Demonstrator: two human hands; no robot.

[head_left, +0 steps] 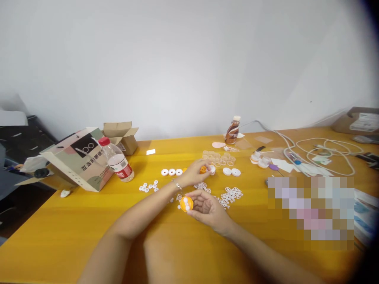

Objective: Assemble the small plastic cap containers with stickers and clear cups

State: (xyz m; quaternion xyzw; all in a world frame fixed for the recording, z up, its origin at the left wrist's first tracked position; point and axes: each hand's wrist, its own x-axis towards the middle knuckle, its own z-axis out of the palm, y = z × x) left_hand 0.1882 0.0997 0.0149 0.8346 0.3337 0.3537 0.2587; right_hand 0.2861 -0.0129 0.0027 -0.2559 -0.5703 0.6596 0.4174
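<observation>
While the right hand [207, 207] cups the orange cap [186, 204] low over the bench [74, 232], keep it level, open face up, so the 3 white discs inside stay put. Left hand [197, 171]: fingers pinched shut on a small orange-and-white piece [203, 169] farther back, beside 2 white rings [231, 172]. Lift straight, grip lightly. Cap round, shallow, bright orange, held by curled fingers at its rim.

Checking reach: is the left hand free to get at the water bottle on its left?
Probably yes. The left hand lies among the small caps, and the bare table between it and the water bottle holds only a few white caps; its fingers seem to touch an orange piece.
</observation>
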